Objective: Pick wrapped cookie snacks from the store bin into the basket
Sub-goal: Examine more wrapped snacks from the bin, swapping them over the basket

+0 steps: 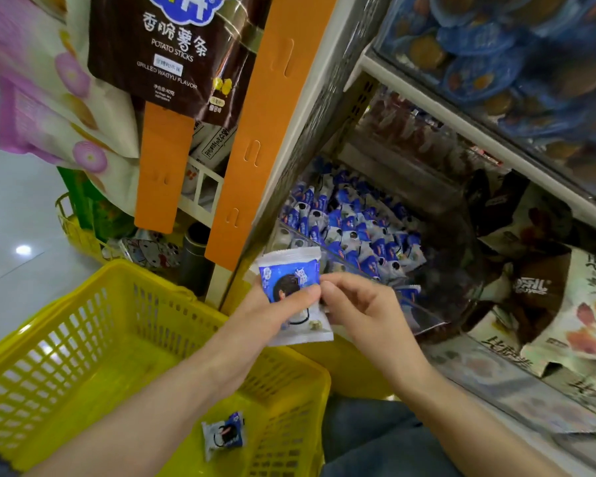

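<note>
Upper left: hanging pink-and-cream snack bags printed with round purple slices (45,98). Lower left: yellow plastic lattice-walled basket (83,325) standing on the pale glossy floor (11,208). One small blue-and-white wrapped cookie snack (222,436) lies on the basket's bottom, near its right wall. Above, centre-left: dark brown glossy bag lettered "POTATO STICKS" (172,53), hung beside two orange cardboard display strips (267,132). Centre: left hand (272,316), reaching across the basket's far right corner, fingers behind and thumb laid over the front of a second blue-and-white wrapped cookie packet printed with a dark round biscuit (288,287). The packet is held upright above the basket's rim, just in front of the bin. Right hand (358,306): fingertips curled together, pinching the same packet's right edge, touching the left thumb. Behind the hands: clear-fronted store bin (427,316) on the lower shelf, filled with a heap of matching blue-and-white wrapped cookies (351,232). Upper right: white shelf (461,122) carrying blue round-topped packs (489,53) behind a clear panel. Right: cream and brown printed snack bags (565,304). Bottom centre: blue denim trouser leg (375,438).
</note>
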Available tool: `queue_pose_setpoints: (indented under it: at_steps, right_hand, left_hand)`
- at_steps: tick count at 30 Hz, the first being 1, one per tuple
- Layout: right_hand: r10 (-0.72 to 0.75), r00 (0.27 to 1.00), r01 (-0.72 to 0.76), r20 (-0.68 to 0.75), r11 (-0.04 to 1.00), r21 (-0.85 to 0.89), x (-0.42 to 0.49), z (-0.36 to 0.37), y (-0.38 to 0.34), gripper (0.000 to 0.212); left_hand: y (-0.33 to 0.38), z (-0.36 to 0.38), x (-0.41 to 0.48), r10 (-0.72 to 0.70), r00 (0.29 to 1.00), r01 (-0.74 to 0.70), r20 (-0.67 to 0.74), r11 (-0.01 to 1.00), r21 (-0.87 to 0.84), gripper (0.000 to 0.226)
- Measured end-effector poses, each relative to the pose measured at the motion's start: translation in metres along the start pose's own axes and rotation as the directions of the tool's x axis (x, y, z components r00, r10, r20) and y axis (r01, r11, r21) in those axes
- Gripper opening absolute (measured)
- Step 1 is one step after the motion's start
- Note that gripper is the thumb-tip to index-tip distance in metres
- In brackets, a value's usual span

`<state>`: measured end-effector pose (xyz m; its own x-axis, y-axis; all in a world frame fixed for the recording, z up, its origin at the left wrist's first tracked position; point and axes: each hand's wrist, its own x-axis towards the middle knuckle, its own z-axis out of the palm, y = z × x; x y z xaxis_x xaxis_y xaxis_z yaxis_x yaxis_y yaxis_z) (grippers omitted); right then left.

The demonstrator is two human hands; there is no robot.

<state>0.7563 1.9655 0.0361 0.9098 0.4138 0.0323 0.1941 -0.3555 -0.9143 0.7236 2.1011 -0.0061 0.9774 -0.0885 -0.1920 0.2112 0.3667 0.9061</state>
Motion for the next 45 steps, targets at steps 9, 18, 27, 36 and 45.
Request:
queue_pose_setpoints:
  at_steps: [9,18,27,36,45]
  right_hand:
    - [0.155,0.976,-0.169,-0.151,0.981,-0.090,0.004,-0.008,-0.003,0.047]
    - [0.230,0.949,-0.254,-0.217,0.963,-0.093,0.023,-0.038,-0.014,0.011]
    - [0.129,0.854,-0.262,-0.503,0.944,-0.202,0.145,-0.057,-0.003,0.023]
    - [0.075,0.908,-0.307,-0.413,0.790,-0.531,0.194,-0.037,0.028,0.032]
    - [0.219,0.952,-0.306,-0.215,0.739,-0.600,0.210,-0.043,0.026,0.026]
  left_hand:
    - [0.003,0.004,-0.002,0.009,1.000,-0.009,0.002,0.997,-0.075,0.063]
    - [0.011,0.002,0.013,0.113,0.994,-0.112,-0.003,0.983,-0.146,0.034]
    - [0.006,-0.004,0.037,0.013,0.981,-0.070,-0.196,0.956,-0.285,0.013]
    - [0.009,-0.007,0.046,0.008,0.983,-0.069,-0.184,0.943,-0.327,0.010]
    - [0.020,-0.016,0.046,0.037,0.984,-0.093,-0.174,0.942,-0.322,0.016]
